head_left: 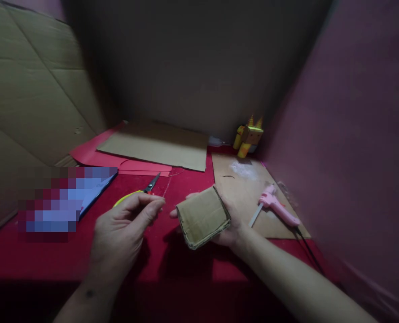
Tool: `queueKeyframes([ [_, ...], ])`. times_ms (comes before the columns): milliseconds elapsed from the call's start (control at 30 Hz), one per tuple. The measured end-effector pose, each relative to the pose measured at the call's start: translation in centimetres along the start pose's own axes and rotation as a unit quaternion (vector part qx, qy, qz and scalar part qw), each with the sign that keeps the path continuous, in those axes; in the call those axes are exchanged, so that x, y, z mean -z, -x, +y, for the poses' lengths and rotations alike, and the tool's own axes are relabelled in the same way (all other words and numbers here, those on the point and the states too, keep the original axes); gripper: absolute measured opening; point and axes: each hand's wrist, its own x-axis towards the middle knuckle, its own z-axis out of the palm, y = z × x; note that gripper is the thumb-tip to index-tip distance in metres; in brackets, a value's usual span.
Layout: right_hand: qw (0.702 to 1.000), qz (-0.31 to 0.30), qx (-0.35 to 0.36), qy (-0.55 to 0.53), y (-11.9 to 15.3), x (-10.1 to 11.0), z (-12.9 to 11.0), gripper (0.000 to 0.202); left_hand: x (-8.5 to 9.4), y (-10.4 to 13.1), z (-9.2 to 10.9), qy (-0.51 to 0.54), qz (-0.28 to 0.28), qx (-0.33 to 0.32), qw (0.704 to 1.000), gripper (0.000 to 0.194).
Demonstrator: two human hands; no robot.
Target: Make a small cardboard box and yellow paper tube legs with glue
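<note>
In the head view, a small cardboard box [203, 214] rests on my right hand [231, 226], whose palm is under and behind it. My left hand [123, 229] is to the left of the box, apart from it, with thumb and index finger pinched together; anything between the fingertips is too small to make out. Just behind my left hand lie scissors [127, 196] with yellow handles and dark blades, partly hidden by the hand. A pink glue gun [276, 206] lies to the right on a flat brown board [226, 172].
Behind the hands, a flat cardboard sheet [159, 146] lies over red paper [91, 150] on the red tabletop [172, 184]. A yellow and brown cardboard figure [249, 137] stands at the back right. A blurred-out blue object [81, 193] is at left, near large cardboard [27, 85].
</note>
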Motion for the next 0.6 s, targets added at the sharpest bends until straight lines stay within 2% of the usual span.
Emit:
queueKeyframes([
  [167, 0.999, 0.004, 0.038, 0.000, -0.02, 0.08, -0.24, 0.060, -0.06, 0.11, -0.14, -0.004, -0.024, -0.011, 1.000, 0.017],
  [300, 0.998, -0.016, 0.061, 0.012, 0.07, 0.19, -0.37, 0.058, -0.08, 0.42, -0.19, -0.027, -0.012, -0.019, 0.999, 0.027],
  [433, 0.996, -0.030, 0.076, 0.024, 0.22, 0.15, -0.45, 0.057, 0.10, 0.59, -0.28, -0.021, -0.033, -0.003, 0.999, 0.038],
  [533, 0.996, -0.033, 0.081, 0.029, 0.29, 0.06, -0.52, 0.056, 0.15, 0.68, -0.47, -0.004, -0.014, 0.016, 1.000, 0.041],
  [600, 0.995, -0.020, 0.090, 0.029, 0.32, -0.09, -0.59, 0.054, 0.14, 0.65, -0.70, 0.001, -0.008, 0.017, 1.000, 0.036],
])
